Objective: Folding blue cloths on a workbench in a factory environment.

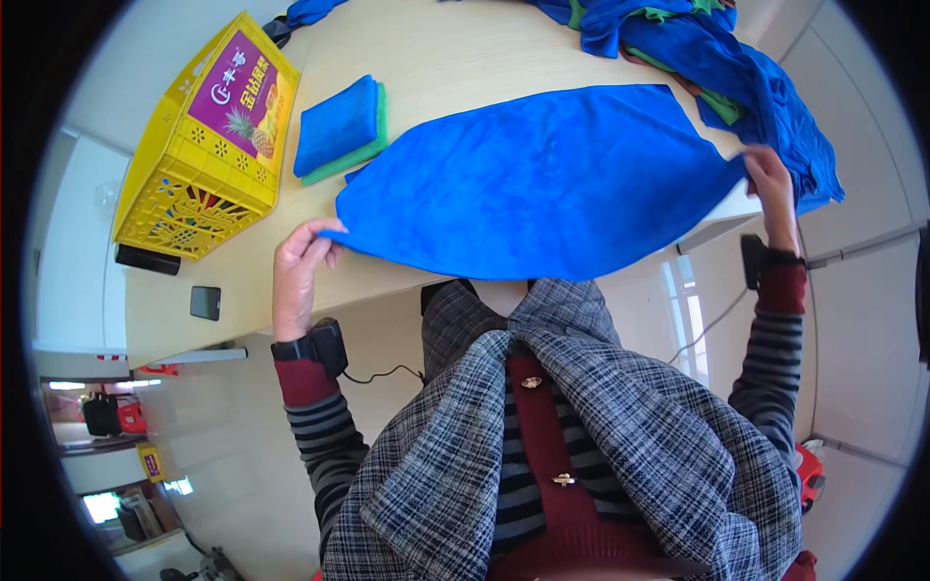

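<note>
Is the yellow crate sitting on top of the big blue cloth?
No, the yellow crate stands on the table off to the left, apart from the big blue cloth.

Bright blue cloth (542, 184) lies spread flat (near edge overhanging) on table.

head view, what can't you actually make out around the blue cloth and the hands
- Head view: the fingertips of the left hand and right hand are tucked behind the corners of the blue cloth.
- The table surface beneath the cloth is covered by it.
- The pile of cloths is cut off by the top edge, so their number is unclear.
- The inside of the yellow crate is hidden, as it lies on its side.
</note>
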`<state>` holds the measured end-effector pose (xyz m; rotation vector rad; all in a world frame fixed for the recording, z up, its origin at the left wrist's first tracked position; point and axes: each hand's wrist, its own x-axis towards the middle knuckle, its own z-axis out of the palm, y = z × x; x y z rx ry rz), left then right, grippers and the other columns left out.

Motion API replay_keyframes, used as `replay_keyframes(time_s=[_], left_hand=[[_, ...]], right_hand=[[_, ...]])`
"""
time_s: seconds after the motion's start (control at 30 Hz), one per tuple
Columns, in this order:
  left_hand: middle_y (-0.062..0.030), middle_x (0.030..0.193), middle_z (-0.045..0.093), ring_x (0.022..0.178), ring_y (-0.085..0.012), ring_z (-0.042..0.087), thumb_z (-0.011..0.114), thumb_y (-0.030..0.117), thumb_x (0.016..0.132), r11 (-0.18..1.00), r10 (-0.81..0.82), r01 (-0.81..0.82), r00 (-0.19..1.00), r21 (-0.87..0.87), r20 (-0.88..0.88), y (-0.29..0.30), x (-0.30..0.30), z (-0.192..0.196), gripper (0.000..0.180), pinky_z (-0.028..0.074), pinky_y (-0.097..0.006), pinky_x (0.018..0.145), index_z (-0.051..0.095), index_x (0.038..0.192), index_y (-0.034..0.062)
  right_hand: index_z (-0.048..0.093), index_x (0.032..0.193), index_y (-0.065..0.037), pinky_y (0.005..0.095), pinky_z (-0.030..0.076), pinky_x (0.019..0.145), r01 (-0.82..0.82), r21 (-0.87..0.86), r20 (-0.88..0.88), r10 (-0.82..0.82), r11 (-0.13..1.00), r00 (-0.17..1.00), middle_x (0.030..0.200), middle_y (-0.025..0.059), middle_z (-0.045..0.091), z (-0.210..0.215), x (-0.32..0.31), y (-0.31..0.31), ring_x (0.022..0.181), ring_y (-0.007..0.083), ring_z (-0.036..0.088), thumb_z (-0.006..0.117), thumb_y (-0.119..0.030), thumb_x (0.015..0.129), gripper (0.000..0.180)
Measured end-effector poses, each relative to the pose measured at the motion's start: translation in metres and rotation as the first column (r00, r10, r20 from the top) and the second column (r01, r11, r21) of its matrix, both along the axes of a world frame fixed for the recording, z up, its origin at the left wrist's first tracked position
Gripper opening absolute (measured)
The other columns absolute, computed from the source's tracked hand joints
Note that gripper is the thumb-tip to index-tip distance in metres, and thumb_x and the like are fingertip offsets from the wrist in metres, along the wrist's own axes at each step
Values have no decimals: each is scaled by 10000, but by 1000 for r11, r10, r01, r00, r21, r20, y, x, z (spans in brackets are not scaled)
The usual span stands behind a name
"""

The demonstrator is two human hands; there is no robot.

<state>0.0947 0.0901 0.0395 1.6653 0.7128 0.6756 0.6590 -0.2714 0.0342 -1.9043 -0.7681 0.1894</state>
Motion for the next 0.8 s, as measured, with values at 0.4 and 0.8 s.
replay_keyframes(time_s=[0.4, 0.8], left_hand=[[28, 788, 616, 681, -54, 514, 718, 22, 886, 855, -274, 252, 961, 452, -18, -74, 189, 56, 112, 444, -218, 620, 672, 989, 26], [56, 840, 593, 746, -10, 522, 719, 37, 917, 902, -290, 296, 955, 314, -68, -65, 189, 44, 99, 447, -160, 678, 671, 1002, 24]], right_hand=[[617, 1240, -51, 229, 541, 682, -720, 65, -147, 720, 691, 678, 865, -3, 615, 60, -200, 177, 728, 71, 613, 589, -119, 1011, 241], [622, 1237, -40, 248, 571, 697, -749, 45, -99, 749, 662, 656, 885, 39, 662, 54, -200, 183, 744, 97, 657, 534, -107, 1021, 242]])
